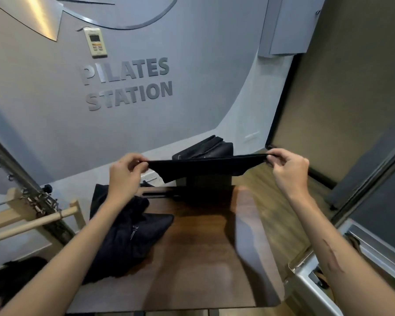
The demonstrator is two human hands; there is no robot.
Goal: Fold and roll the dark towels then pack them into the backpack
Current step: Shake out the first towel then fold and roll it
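A dark towel [205,166] hangs stretched in the air above the far end of the wooden table [214,247]. My left hand [126,172] pinches its left corner and my right hand [287,169] pinches its right corner. The towel sags a little between them. A crumpled dark heap, which looks like the backpack [132,236], lies on the table's left side under my left forearm. I cannot tell whether it is open.
A black boxy case [205,148] stands beyond the table's far edge, partly hidden by the towel. Wooden and metal exercise equipment [32,213] sits to the left. A metal frame [363,247] runs along the right. A grey wall with lettering rises ahead.
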